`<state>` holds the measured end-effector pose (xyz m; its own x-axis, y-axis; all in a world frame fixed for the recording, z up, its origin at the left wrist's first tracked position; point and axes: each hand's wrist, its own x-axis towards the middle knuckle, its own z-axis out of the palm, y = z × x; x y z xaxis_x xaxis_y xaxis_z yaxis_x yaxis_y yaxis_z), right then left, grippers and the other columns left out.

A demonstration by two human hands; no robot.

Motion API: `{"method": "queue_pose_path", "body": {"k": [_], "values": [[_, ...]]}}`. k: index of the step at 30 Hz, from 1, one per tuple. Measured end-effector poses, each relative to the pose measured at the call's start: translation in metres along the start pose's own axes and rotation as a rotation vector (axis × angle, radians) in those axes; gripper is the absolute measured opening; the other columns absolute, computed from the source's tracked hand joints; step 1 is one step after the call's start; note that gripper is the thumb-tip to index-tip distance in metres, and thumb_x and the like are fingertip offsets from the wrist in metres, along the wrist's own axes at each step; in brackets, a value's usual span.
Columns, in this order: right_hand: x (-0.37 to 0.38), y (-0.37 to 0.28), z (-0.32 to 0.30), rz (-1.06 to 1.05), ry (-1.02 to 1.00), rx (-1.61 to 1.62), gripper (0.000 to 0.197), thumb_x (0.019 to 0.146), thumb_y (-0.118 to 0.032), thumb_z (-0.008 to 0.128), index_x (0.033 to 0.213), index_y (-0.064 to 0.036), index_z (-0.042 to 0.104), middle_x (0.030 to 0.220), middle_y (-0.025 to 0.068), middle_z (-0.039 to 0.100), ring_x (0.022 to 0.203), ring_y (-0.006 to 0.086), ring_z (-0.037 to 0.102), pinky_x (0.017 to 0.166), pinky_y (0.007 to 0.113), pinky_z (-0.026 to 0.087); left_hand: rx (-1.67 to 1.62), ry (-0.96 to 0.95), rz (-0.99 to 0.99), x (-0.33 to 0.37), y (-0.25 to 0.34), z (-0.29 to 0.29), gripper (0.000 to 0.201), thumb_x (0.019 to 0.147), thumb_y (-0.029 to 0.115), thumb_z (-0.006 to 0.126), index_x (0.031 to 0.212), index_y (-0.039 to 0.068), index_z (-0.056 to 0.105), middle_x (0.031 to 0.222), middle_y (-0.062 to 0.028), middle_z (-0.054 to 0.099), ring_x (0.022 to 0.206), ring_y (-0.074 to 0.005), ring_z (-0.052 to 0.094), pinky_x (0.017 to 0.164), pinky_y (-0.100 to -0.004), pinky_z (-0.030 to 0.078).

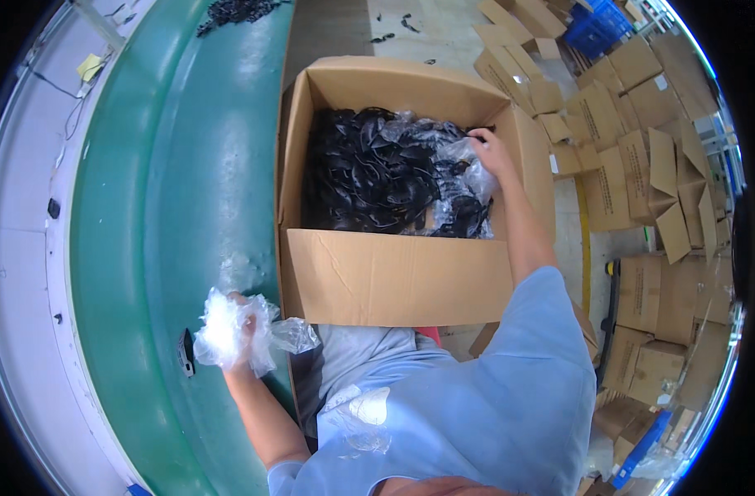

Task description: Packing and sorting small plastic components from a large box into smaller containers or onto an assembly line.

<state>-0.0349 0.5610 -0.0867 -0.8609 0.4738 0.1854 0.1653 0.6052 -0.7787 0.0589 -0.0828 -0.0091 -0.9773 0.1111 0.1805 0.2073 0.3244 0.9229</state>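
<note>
Your green bench (pixel 204 207) runs along your left, the open-topped carton (pixel 402 277) beside its right edge. Black parts (pixel 369 165) heap in the carton; clear plastic (pixel 478 178) lies toward its right wall. Near the bench's right edge, your left grip (pixel 249 325) clutches crumpled wrap (pixel 219 335). Your right grip (pixel 492 153) touches the carton's plastic; whether it pinches any, I cannot tell.

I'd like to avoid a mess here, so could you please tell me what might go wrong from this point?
1. The clear plastic by the right hand lies among the black pieces in the cardboard box; pulling it might drag some along.
2. The left hand holds a crumpled plastic bundle with a loose end sticking out, which could snag or slip free.
3. That bundle could knock the small dark object beside it on the green surface.
</note>
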Motion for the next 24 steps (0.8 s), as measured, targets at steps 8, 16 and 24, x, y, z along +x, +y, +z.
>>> {"method": "queue_pose_path", "body": {"k": [8,16,24], "values": [[0.009,0.015,0.053,0.195,-0.191,-0.697,0.058,0.079,-0.063,0.062,0.104,-0.0121,0.073,0.104,0.0213,0.068,0.102,0.0364,0.065,0.088,0.044,0.05,-0.324,0.016,-0.074,-0.028,-0.059,-0.027,0.08,0.075,0.052,0.078,0.132,0.006,0.044,0.117,-0.0067,0.056,0.111,-0.0233,0.049,0.1,-0.0389,0.035],[0.02,0.039,0.056,0.114,-0.313,-0.534,0.047,0.079,-0.054,0.067,0.095,-0.01,0.071,0.098,0.0213,0.068,0.095,0.0396,0.064,0.081,0.047,0.051,-0.247,-0.068,-0.063,-0.023,-0.032,-0.02,0.085,0.078,0.058,0.072,0.141,0.009,0.041,0.131,-0.0109,0.053,0.118,-0.0253,0.048,0.1,-0.0417,0.037],[0.024,-0.033,0.013,0.018,-0.398,-0.086,0.04,0.084,-0.043,0.067,0.075,-0.0049,0.068,0.067,0.0156,0.064,0.064,0.0292,0.062,0.064,0.04,0.048,-0.383,-0.045,-0.039,-0.017,-0.029,-0.015,0.075,0.081,0.05,0.073,0.135,0.007,0.045,0.12,-0.007,0.055,0.106,-0.0214,0.049,0.092,-0.0388,0.039]]}}
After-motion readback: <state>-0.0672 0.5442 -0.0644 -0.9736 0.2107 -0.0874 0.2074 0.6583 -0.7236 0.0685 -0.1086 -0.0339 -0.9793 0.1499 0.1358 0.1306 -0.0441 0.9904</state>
